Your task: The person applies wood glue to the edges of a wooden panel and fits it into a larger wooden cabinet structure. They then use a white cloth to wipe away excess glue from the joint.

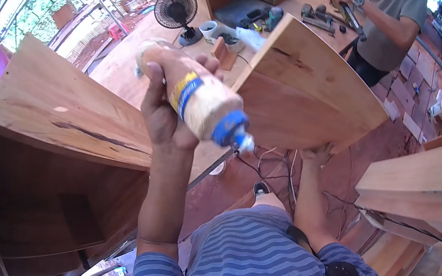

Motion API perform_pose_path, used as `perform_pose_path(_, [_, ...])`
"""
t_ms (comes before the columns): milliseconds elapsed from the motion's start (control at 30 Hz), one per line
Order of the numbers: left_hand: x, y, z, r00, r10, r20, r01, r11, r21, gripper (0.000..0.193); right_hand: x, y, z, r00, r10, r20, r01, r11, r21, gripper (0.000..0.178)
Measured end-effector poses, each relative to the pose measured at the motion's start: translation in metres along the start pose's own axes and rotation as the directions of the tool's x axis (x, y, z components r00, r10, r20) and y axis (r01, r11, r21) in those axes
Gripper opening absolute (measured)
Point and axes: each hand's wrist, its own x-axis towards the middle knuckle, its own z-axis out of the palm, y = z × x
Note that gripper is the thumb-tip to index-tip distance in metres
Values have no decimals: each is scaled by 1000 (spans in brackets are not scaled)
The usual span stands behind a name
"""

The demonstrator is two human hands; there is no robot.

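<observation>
A glue bottle [202, 97], pale cream with a blue cap and a blue-and-yellow label, is tilted nozzle-down in front of me. My left hand [162, 113] is wrapped round its middle, fingers partly hidden behind it. White stuff shows at the nozzle tip. To the right, a wooden panel [314, 98] leans at a slant, its narrow top edge toward the bottle. My right hand [317, 155] grips the panel's lower edge; some fingers are hidden by the wood.
On the left stands a large wooden cabinet piece [68, 111]. A workbench [139, 40] behind carries a black fan [176, 11], cups, and power tools [272, 18]. A co-worker [393, 7] handles a tool at the right. Cables [273, 167] cross the floor; a wooden box part [418, 180] stands at lower right.
</observation>
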Motion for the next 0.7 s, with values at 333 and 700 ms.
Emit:
perform_pose_path(333, [84, 35, 44, 825, 552, 125, -551, 732, 401, 36, -29, 11, 67, 949, 210, -234, -128, 938, 323, 56])
perform_pose_path(700, [109, 13, 74, 842, 449, 298, -539, 698, 471, 28, -20, 8, 56, 974, 173, -146, -134, 961, 241, 59])
